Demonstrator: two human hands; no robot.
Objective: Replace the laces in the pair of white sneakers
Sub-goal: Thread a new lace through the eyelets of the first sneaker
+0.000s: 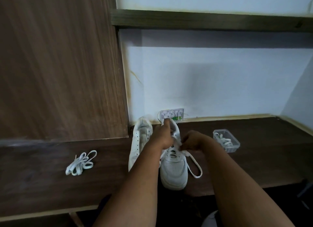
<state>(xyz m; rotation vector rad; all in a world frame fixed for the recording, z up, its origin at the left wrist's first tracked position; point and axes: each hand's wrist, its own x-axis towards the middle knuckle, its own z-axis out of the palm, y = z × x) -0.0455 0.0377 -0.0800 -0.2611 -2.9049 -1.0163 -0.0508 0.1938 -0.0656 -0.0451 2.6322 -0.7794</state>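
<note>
Two white sneakers (172, 162) are lying mid-table (254, 159), below a white wall, toes pointing six o'clock. Left hand (163, 135) is gripping the right shoe's collar; right hand (193, 141) is pinching its lace (196, 167).

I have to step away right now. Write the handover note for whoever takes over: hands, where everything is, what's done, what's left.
Left hand grips the right sneaker at its collar. Right hand pinches the lace at the eyelets; its loose end loops on the desk.
Left sneaker lies beside it, eyelets bare.
Loose lace bundle lies on the desk to the left; a clear tub to the right holds another lace.
Done: one shoe unlaced. Left: whether this lace is going in or out, I cannot tell; both shoes need finishing.
</note>
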